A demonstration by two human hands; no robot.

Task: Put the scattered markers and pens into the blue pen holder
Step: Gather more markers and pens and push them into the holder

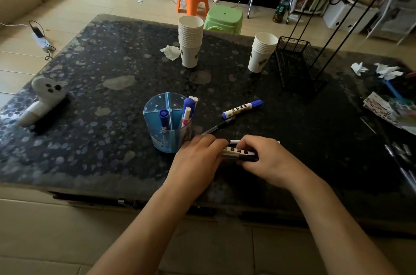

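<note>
The blue pen holder [167,123] stands upright on the dark table, with several markers in its compartments. Just right of it my left hand [198,157] and my right hand [265,160] meet over a small bundle of markers [238,153] lying flat on the table, both hands closed on it. A thin white pen [234,141] shows just behind my fingers. A black pen [219,126] lies diagonally beyond my left hand. Farther back a white marker with a blue cap [242,108] lies loose on the table.
Two stacks of paper cups [190,41] [262,51] stand at the back, with a black wire basket [297,63] to their right. A white ghost-shaped object [42,99] lies at the left. Crumpled tissues [382,69] and papers sit at the right edge.
</note>
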